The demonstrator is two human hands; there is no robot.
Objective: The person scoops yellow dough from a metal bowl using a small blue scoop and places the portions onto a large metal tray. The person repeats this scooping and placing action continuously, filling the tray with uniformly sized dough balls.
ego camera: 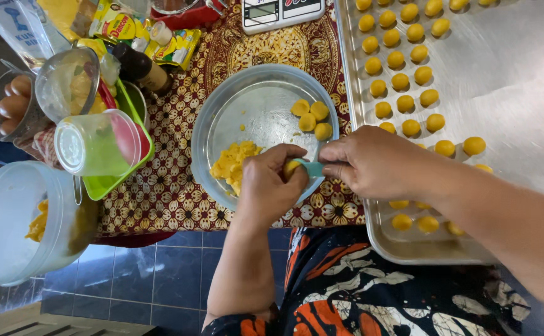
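Two hands [322,171], teal scoop [313,167], yellow dough [292,167]

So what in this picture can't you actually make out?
- Small teal tool: mostly covered by both hands, head view.
- Dough piece: mostly hidden in the left hand.
- Tray balls: several under the right hand and forearm.
- Kitchen scale: cut by top edge.
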